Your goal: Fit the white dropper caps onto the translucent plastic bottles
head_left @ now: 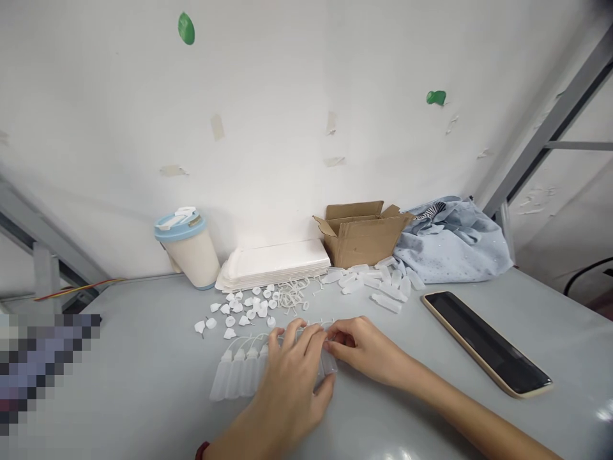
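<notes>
A row of small translucent plastic bottles lies side by side on the table, with white caps and thin strings at their far ends. My left hand rests across the row with its fingers apart, hiding the middle bottles. Its thumb is beside the bottle at the right end. At the cap end of that bottle, my right hand is closed in a pinch. What sits between its fingertips is hidden. Beyond my hands lie loose white caps and a tangle of thin white strings.
Loose translucent bottles are scattered before an open cardboard box. A stack of white sheets and a blue-lidded cup stand along the wall. Light-blue cloth and a phone are at the right.
</notes>
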`<act>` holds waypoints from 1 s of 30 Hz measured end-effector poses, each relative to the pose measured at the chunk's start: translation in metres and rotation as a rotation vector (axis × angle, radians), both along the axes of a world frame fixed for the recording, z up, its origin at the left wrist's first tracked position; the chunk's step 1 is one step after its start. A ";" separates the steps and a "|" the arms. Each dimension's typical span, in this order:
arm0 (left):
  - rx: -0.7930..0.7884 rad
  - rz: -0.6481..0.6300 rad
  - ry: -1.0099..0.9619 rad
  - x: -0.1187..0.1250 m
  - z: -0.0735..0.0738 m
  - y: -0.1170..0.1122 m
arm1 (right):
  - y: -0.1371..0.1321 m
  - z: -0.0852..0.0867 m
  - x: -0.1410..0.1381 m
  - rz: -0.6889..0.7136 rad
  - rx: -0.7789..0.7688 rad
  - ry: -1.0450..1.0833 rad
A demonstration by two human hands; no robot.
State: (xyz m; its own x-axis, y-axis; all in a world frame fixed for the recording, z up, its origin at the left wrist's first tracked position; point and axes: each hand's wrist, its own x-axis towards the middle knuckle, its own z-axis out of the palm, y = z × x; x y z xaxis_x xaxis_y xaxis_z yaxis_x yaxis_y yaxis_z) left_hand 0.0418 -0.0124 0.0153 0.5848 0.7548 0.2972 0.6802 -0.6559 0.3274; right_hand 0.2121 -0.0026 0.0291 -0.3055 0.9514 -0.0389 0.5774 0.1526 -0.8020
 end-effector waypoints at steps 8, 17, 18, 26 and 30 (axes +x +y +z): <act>-0.065 -0.009 0.034 0.001 0.003 0.002 | 0.004 0.001 0.011 0.107 -0.068 0.037; -0.115 -0.003 0.066 -0.001 0.007 0.000 | 0.008 -0.002 0.019 0.135 -0.111 0.033; -0.120 -0.003 0.067 -0.001 0.007 0.001 | 0.008 -0.002 0.019 0.133 -0.115 0.034; -0.119 -0.015 0.078 -0.003 0.008 0.001 | 0.007 -0.002 0.018 0.130 -0.099 0.020; -0.107 -0.017 0.058 -0.007 0.013 0.005 | 0.009 0.010 0.029 0.094 -0.045 -0.078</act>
